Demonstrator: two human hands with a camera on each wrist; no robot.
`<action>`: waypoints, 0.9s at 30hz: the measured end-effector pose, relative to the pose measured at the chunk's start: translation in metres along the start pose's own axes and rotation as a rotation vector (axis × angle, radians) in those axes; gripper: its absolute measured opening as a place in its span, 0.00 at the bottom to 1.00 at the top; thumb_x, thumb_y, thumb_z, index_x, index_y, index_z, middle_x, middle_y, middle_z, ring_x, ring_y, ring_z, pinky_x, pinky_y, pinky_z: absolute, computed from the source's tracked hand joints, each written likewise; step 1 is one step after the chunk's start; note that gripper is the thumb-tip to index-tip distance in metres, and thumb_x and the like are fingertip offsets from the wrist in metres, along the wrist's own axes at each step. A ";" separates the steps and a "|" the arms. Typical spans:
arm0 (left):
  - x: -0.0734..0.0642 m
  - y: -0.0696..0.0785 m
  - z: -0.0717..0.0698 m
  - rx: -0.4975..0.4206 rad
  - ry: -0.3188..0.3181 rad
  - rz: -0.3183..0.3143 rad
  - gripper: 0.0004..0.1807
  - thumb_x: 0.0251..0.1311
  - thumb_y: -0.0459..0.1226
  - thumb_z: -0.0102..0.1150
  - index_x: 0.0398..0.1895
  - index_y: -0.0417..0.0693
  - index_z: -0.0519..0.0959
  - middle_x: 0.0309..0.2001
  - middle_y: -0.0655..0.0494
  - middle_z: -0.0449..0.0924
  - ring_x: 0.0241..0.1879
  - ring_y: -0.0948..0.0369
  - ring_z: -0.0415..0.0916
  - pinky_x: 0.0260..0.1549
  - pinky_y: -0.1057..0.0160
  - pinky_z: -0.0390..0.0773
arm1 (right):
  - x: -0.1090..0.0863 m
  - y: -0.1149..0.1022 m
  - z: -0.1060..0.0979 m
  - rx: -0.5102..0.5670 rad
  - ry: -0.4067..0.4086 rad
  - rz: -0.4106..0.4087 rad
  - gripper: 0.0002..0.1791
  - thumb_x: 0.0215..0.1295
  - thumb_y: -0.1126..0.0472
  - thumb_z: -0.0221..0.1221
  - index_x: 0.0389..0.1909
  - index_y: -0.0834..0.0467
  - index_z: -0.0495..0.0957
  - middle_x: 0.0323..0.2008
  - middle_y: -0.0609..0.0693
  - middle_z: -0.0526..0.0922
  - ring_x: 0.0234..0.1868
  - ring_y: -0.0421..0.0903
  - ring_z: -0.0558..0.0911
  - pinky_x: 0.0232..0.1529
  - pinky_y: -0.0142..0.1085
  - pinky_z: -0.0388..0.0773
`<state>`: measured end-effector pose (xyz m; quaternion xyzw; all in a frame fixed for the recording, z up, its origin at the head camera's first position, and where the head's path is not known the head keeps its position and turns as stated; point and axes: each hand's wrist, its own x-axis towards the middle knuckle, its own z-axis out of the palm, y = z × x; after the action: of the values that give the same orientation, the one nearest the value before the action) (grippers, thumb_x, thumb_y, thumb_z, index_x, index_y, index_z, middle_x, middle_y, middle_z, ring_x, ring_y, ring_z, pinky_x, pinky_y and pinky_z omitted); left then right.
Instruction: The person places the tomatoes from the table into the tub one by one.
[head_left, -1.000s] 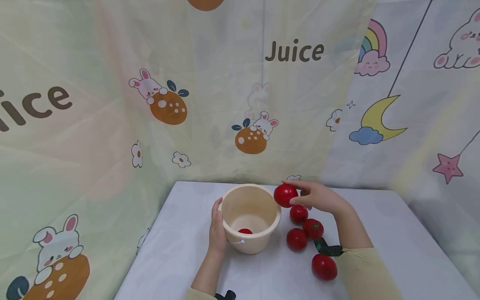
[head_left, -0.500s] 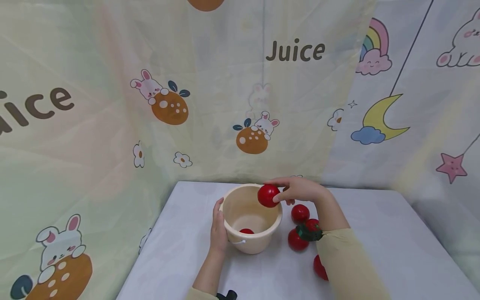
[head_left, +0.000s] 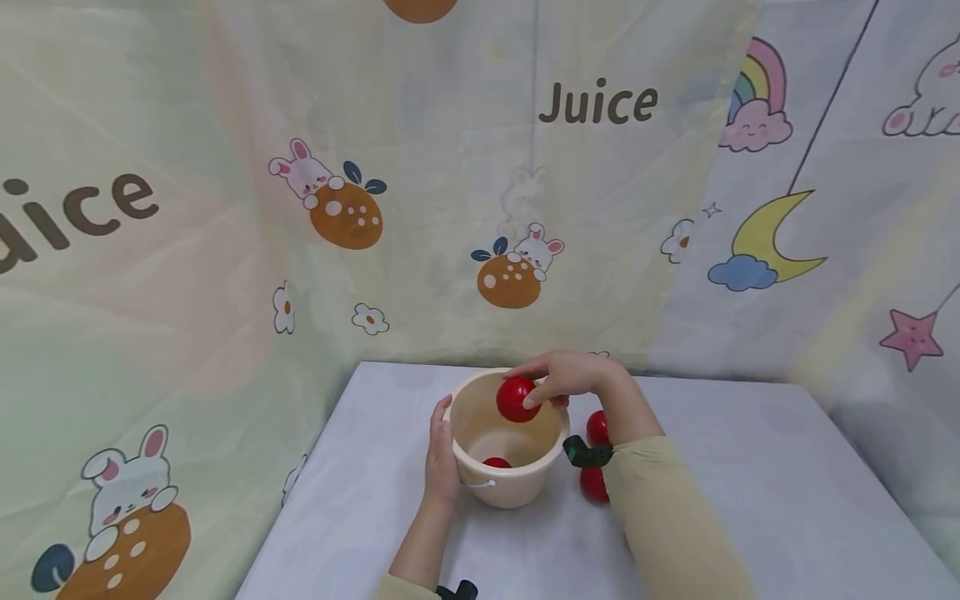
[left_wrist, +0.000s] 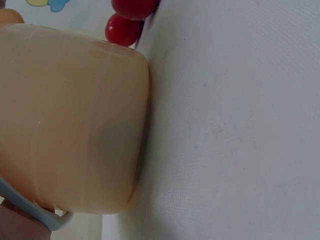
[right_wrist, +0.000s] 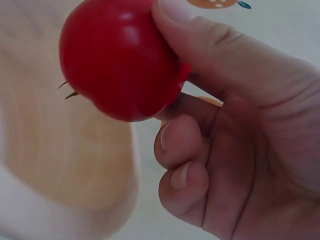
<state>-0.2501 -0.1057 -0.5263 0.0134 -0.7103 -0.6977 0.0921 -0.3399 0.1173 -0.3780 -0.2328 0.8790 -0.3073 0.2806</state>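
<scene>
A cream bucket (head_left: 480, 479) stands upright on the table, its mouth tilted toward the head camera in view. My left hand (head_left: 441, 462) holds the bucket's left side, fingertips right at the rim; in the left wrist view the bucket's wall (left_wrist: 75, 120) hides most of that hand. My right hand (head_left: 566, 375) pinches a shiny red tomato (head_left: 517, 400) between thumb and fingers, over the bucket's mouth. The right wrist view shows thin stem tips on this tomato (right_wrist: 120, 60), with two other fingers curled below it. Another tomato (head_left: 497, 462) lies at the bucket's bottom.
Right of the bucket, two tomatoes show on the white tabletop (head_left: 750, 483), one farther back (head_left: 597, 427) and one nearer (head_left: 594, 485), both partly behind the right arm. A printed curtain (head_left: 420, 167) hangs behind the table. A grey handle (left_wrist: 30, 205) hangs at the bucket's side.
My right hand has carried the tomato leftward, from beside the bucket's right rim to over its mouth. The right sleeve now covers some table tomatoes. My left hand stays on the bucket.
</scene>
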 end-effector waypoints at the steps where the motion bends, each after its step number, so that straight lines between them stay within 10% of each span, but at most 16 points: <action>1: 0.000 0.000 0.000 0.005 0.001 -0.007 0.24 0.66 0.60 0.26 0.65 0.79 0.53 0.65 0.74 0.57 0.67 0.62 0.55 0.63 0.43 0.60 | 0.003 -0.003 0.001 -0.004 -0.010 0.006 0.31 0.44 0.46 0.68 0.54 0.33 0.73 0.42 0.46 0.78 0.22 0.51 0.77 0.28 0.41 0.79; 27: 0.004 -0.002 0.000 0.035 0.012 -0.040 0.22 0.65 0.61 0.29 0.63 0.85 0.53 0.65 0.75 0.56 0.68 0.60 0.53 0.60 0.40 0.62 | 0.064 -0.033 0.034 -0.184 -0.229 0.114 0.25 0.41 0.50 0.71 0.45 0.36 0.77 0.42 0.46 0.76 0.39 0.50 0.76 0.36 0.43 0.80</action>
<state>-0.2546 -0.1068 -0.5280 0.0335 -0.7214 -0.6868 0.0824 -0.3574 0.0433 -0.4001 -0.2406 0.8774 -0.1804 0.3737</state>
